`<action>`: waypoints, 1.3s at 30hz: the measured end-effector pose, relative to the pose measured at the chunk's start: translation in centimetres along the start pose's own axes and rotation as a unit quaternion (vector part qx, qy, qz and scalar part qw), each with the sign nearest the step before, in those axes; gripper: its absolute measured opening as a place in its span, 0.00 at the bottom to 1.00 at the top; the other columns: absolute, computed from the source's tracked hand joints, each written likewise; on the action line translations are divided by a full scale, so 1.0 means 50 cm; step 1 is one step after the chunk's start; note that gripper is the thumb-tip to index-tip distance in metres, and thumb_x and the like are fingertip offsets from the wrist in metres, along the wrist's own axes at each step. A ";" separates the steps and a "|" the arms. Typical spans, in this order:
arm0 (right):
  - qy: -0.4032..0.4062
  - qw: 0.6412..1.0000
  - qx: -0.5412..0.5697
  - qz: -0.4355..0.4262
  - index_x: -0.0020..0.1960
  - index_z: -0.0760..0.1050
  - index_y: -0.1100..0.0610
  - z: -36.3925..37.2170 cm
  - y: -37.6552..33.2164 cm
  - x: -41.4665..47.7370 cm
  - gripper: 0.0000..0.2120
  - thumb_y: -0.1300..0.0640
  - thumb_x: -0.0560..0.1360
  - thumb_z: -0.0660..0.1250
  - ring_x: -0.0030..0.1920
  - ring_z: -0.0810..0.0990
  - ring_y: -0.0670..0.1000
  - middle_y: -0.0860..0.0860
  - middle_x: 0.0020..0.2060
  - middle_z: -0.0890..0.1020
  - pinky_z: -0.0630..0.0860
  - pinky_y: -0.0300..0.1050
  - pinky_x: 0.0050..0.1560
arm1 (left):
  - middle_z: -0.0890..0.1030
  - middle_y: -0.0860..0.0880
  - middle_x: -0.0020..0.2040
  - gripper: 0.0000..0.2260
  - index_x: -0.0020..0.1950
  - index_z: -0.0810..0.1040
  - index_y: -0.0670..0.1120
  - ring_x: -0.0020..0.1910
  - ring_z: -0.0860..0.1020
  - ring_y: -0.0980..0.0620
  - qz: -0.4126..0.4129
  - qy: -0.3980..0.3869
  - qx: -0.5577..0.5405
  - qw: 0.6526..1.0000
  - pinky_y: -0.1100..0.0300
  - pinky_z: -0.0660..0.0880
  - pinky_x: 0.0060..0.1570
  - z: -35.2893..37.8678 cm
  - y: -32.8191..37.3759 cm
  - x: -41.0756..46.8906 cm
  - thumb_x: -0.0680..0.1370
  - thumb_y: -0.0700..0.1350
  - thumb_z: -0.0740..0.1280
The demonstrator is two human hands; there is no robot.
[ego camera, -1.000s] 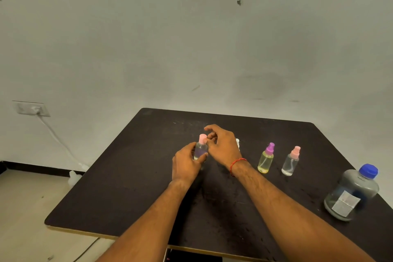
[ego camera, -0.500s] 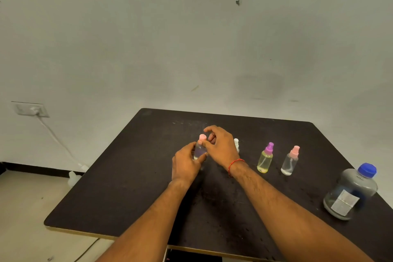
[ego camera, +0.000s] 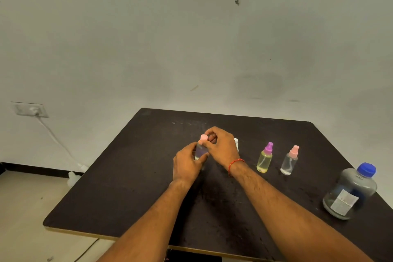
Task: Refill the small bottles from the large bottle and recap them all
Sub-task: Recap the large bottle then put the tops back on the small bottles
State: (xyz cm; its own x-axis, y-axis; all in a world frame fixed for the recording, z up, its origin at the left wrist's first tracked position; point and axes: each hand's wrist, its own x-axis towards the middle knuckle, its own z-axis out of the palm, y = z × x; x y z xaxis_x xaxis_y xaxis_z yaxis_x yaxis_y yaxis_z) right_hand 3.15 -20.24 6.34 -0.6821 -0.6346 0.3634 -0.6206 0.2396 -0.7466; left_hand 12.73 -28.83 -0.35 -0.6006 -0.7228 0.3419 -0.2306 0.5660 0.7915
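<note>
At the tabletop (ego camera: 127,187) centre your left hand (ego camera: 187,166) grips the small bottle (ego camera: 201,151), steadying it so your right hand (ego camera: 221,147) can twist the pink cap (ego camera: 204,137) it pinches; large bottle (ego camera: 350,191) capped, far right

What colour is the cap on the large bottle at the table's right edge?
Blue: the cap on the large bottle, clearest in the head view.

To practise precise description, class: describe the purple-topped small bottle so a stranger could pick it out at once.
On the dark table, find the large blue-capped bottle near the right edge. Left of it, two small spray bottles stand in full view; the purple-topped bottle is the one nearer the right hand. It alone holds yellowish liquid; the pink-topped neighbour looks clear.
</note>
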 end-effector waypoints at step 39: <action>0.034 0.997 -0.061 0.009 0.46 0.79 0.52 0.043 0.014 -0.008 0.08 0.64 0.72 0.71 0.43 0.78 0.47 0.46 0.40 0.80 0.81 0.45 0.47 | 0.80 0.55 0.47 0.05 0.51 0.77 0.51 0.46 0.80 0.56 0.009 -0.032 -0.022 0.999 0.63 0.79 0.46 0.019 -0.010 -0.003 0.78 0.47 0.72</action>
State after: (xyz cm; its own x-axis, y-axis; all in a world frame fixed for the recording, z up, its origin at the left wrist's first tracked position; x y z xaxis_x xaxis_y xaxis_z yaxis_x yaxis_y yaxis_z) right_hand 3.82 -21.38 4.46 -0.7162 -0.5784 0.3905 -0.6474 0.3417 -0.6813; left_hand 12.21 -28.62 -1.29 -0.6528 -0.6846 0.3242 -0.1863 0.5599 0.8073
